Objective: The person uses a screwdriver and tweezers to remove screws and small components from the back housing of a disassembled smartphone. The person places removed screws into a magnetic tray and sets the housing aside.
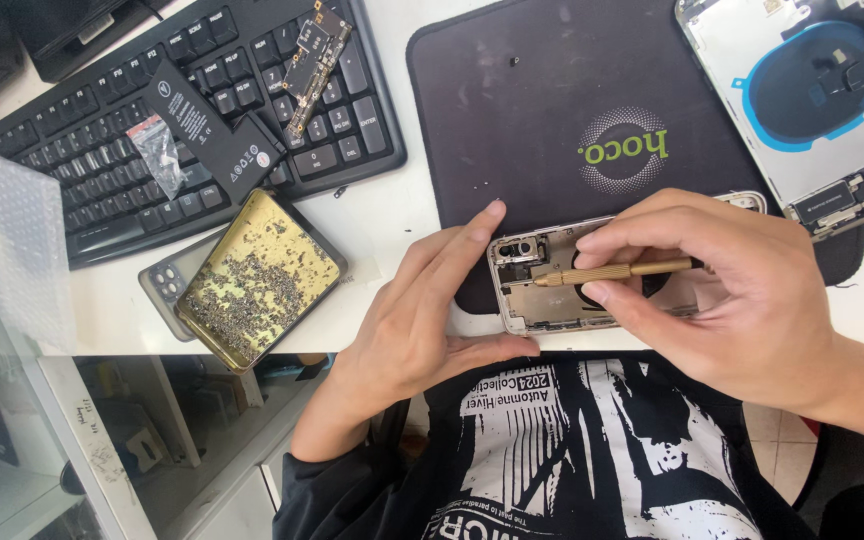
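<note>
Phone chassis (pixel 552 285) lies opened on black mat (pixel 512 110), desk edge, 6 o'clock. Right hand (pixel 742 300) grip clenched on gold screwdriver (pixel 617 271), tip w/in chassis. Left hand (pixel 422 320) released, fingers bracing chassis at 9 o'clock.

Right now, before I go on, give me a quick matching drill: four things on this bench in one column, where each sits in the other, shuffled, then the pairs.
Things:
1. gold screwdriver
2. black battery
3. gold tin of screws
4. opened phone frame

Places:
A. lying on the black keyboard
B. on the near edge of the dark mat, steadied by the left hand
C. pinched in the right hand
D. on the white table, between keyboard and table edge

Pairs: 1-C, 2-A, 3-D, 4-B
</note>
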